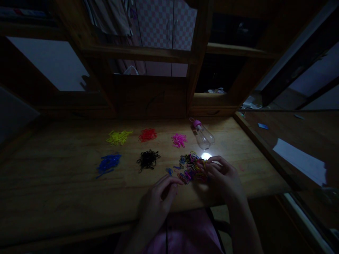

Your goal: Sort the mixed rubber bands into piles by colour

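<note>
Small rubber bands of mixed colours [189, 173] lie in a loose heap in front of me. My right hand [222, 174] is at the heap's right side, its thumb and fingers pinched on what looks like a yellow rubber band [204, 164]. At the heap's lower left edge, my left hand [161, 195] has its index finger and thumb close together; whatever is between them is too small to make out. Single-colour piles spread to the left and beyond: black bands [148, 159], blue bands [108, 164], yellow bands [118, 137], red bands [147, 134] and pink bands [179, 140].
A clear bulb-shaped bottle [205, 137] with a pink cap lies behind the heap, beside a bright spot of light. Wooden shelves [148, 53] rise at the desk's back. To the right, white paper [300, 160] and a small blue packet [262, 126] rest on another surface.
</note>
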{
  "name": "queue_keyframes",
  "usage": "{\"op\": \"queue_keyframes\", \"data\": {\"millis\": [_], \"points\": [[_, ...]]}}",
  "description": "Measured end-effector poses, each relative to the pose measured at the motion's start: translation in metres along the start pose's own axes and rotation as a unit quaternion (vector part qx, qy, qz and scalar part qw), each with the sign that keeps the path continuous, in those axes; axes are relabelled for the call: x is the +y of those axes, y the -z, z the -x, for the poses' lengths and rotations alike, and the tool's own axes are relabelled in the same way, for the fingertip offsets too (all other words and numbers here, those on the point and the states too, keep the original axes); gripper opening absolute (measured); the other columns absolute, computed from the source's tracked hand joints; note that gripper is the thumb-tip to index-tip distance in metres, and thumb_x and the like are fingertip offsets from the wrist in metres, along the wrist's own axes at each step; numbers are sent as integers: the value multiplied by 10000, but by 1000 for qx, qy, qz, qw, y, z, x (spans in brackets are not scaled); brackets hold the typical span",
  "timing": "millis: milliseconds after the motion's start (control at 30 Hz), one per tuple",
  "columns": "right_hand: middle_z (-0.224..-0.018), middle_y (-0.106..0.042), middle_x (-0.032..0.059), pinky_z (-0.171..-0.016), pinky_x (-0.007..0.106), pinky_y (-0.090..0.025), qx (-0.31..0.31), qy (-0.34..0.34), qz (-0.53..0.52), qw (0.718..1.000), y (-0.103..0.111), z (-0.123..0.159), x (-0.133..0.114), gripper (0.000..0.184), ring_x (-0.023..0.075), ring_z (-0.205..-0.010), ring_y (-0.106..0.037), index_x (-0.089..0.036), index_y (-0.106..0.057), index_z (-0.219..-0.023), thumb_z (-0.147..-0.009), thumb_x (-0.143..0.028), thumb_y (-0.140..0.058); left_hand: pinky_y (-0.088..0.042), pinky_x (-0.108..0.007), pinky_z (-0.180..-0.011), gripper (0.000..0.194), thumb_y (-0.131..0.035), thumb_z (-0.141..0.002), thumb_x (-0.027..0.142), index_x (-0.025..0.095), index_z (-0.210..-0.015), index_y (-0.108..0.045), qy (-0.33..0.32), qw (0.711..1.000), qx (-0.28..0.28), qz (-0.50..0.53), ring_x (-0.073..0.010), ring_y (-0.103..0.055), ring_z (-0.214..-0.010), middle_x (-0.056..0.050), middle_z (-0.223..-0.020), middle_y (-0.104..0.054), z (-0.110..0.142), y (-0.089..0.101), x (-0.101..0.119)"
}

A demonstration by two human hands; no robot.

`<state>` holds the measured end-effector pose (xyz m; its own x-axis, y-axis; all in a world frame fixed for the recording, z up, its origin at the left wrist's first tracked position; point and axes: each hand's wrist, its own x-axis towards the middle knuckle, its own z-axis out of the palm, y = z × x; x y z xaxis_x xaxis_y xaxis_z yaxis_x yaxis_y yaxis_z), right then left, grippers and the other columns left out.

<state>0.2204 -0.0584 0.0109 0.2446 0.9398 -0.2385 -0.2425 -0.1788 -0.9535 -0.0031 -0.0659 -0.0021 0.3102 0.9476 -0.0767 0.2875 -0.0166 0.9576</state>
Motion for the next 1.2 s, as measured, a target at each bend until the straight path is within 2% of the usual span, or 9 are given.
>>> {"op": "queue_keyframes", "data": {"millis": [200, 367, 500, 600, 700, 867, 1033, 1133, 1200], "points": [[-863, -761, 41, -772, 279, -574, -5, -4, -35, 999, 0, 0, -1, 230, 200, -846, -737, -216, -686, -925, -742, -294, -801, -427, -221, -655, 199, -479, -961, 297, 239, -953, -670, 2, 1000, 1, -2, -157, -609, -805, -20, -899, -654, -1, 0, -2], [-905, -772, 71, -808, 334, -592, 5, -7, -10, 1000, 0, -1, 2, 272, 225, -830, -742, -204, -749, -984, -742, -320, -794, -429, -219, -663, 195, -477, -963, 292, 242, -949, -665, -2, 1000, -1, -5, -159, -610, -822, -18, -896, -652, -1, 0, -1], [-935, -776, 66, -823, 343, -589, 33, 42, 98, 994, 0, 2, -2, 250, 238, -870, -738, -221, -768, -967, -753, -350, -770, -435, -220, -673, 196, -475, -962, 287, 241, -940, -665, -2, 1000, -2, -1, -160, -611, -822, -17, -888, -654, -1, 0, 0], [-916, -777, 58, -782, 334, -595, 72, 88, 201, 973, -1, 6, -10, 202, 243, -868, -735, -223, -779, -894, -741, -353, -762, -438, -222, -676, 194, -481, -955, 275, 240, -937, -671, -6, 1000, 2, 1, -162, -614, -815, -17, -881, -661, -1, -1, 0], [-863, -775, 51, -742, 330, -595, 85, 104, 253, 958, -1, 9, -17, 190, 238, -826, -734, -220, -773, -868, -741, -359, -748, -440, -222, -672, 199, -483, -950, 269, 238, -931, -679, -10, 1000, 7, 1, -166, -615, -816, -20, -891, -671, -1, -1, 1], [-859, -762, 54, -729, 349, -587, 72, 108, 263, 956, 4, 9, -16, 216, 232, -795, -722, -216, -749, -877, -751, -391, -745, -444, -229, -688, 205, -479, -949, 260, 233, -926, -681, -11, 1000, 6, -8, -171, -618, -818, -23, -892, -673, 0, 0, 4], [-825, -747, 57, -603, 300, -552, 63, 112, 296, 947, 6, 8, -23, 203, 206, -721, -695, -205, -737, -838, -754, -389, -752, -448, -231, -692, 204, -480, -947, 260, 232, -927, -680, -13, 1000, 6, -5, -171, -623, -815, -22, -892, -677, 0, 0, 6], [-760, -735, 50, -542, 271, -522, 21, 131, 291, 947, -7, -1, -42, 200, 178, -647, -674, -195, -734, -802, -742, -383, -765, -454, -235, -703, 209, -474, -946, 255, 235, -929, -682, -15, 1000, 3, -1, -165, -626, -802, -17, -899, -683, -1, 0, 5], [-698, -720, 40, -514, 256, -507, -53, 146, 283, 947, -30, -15, -58, 195, 153, -580, -652, -187, -727, -787, -737, -371, -770, -456, -241, -729, 214, -471, -942, 236, 239, -933, -684, -20, 1000, 1, -7, -165, -627, -811, -13, -909, -686, -1, 0, 5]]}}
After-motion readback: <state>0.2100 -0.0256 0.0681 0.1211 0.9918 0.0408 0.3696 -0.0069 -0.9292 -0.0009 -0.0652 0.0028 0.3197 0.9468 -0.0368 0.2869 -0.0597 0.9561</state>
